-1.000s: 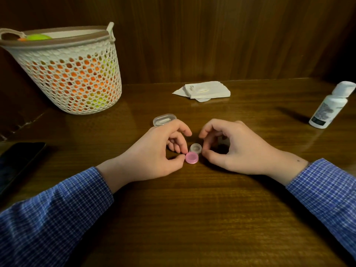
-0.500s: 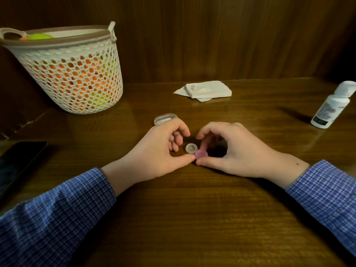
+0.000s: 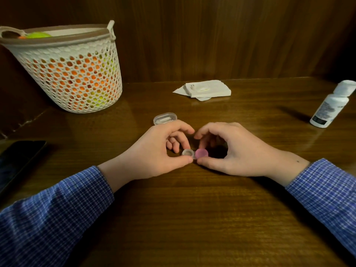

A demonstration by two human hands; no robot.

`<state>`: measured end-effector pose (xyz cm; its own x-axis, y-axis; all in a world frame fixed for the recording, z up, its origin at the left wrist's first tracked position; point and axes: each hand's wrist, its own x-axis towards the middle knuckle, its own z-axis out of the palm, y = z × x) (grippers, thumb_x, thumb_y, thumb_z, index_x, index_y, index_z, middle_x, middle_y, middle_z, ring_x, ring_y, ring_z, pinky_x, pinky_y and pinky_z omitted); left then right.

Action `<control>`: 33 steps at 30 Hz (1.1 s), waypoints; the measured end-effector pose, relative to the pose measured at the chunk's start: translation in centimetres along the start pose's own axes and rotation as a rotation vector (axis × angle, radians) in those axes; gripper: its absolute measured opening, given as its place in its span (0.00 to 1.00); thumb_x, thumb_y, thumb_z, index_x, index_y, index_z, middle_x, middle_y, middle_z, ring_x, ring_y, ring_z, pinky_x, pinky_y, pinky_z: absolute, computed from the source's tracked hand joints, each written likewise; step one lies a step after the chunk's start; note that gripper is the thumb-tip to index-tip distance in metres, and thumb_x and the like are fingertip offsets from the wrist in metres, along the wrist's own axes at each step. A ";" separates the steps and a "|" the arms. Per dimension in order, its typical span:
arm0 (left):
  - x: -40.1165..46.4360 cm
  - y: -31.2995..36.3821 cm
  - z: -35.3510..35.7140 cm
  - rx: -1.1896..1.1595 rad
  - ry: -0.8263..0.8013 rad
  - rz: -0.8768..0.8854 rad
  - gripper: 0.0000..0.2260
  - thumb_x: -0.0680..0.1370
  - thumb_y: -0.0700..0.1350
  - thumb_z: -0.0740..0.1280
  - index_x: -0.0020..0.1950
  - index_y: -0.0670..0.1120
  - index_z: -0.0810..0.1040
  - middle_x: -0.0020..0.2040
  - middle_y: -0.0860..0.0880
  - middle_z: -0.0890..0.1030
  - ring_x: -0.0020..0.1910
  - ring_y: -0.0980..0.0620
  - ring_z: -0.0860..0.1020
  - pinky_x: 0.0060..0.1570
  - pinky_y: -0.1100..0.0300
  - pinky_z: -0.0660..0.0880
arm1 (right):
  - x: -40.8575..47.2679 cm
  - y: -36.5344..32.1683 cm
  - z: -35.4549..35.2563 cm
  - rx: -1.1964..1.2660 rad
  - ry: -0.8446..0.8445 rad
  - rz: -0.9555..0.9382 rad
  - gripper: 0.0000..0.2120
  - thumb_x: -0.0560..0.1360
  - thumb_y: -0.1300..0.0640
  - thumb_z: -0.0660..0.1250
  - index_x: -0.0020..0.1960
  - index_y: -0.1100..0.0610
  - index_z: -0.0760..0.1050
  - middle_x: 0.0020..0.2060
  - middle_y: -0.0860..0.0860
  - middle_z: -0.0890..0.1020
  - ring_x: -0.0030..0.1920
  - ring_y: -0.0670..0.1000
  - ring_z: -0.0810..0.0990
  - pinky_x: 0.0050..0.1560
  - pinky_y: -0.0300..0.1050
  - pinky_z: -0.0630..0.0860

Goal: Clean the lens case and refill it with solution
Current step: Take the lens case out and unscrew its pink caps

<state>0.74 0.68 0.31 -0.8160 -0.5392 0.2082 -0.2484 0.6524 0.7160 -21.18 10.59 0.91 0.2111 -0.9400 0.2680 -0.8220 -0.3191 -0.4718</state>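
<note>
Slippage is the main risk: the lens case [image 3: 188, 152] lies on the table [image 3: 192, 218], the left hand [image 3: 154, 153] pinching its clear well, the right hand [image 3: 231, 151] pinching the pink cap [image 3: 201, 153] beside it. Twisting hard could flick the case toward the tissues [image 3: 206, 89] beyond, far from the solution bottle [image 3: 330, 106].
</note>
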 end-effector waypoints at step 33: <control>0.1 0.6 -0.2 -0.033 -0.019 -0.044 0.17 0.72 0.45 0.80 0.59 0.51 0.82 0.49 0.56 0.86 0.49 0.56 0.86 0.52 0.56 0.84 | 1.1 0.4 -0.2 0.164 -0.141 -0.024 0.09 0.74 0.46 0.76 0.46 0.52 0.84 0.36 0.48 0.85 0.36 0.49 0.82 0.33 0.38 0.77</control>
<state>0.56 0.91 0.91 -0.8145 -0.5567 0.1634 -0.2675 0.6103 0.7457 -21.38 9.47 1.15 0.3109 -0.9358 0.1660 -0.7212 -0.3461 -0.6001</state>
